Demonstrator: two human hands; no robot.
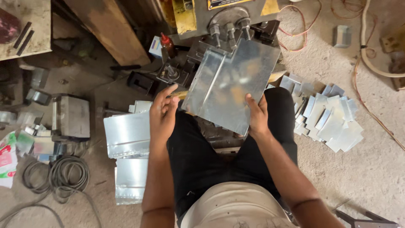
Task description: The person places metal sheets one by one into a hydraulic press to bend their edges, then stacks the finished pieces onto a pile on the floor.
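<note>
Both forearms reach forward — left hand point(163, 113) and right hand point(257, 116) apparently pinch the metal sheet point(230, 84) edges

Both hands hold a bent sheet-metal panel point(230, 86) up against a press machine point(225, 21). Left hand point(163, 112) grips the panel's left edge, right hand point(257, 116) grips its lower right edge, thumb on top. Person sits, black trousers. Stack of flat metal sheets point(126, 135) on the floor just left of the left arm. Pile of small cut metal pieces point(327, 116) on the right. Coiled cable point(57, 173) lower left. Red-capped bottle point(168, 44) beside the machine.
</note>
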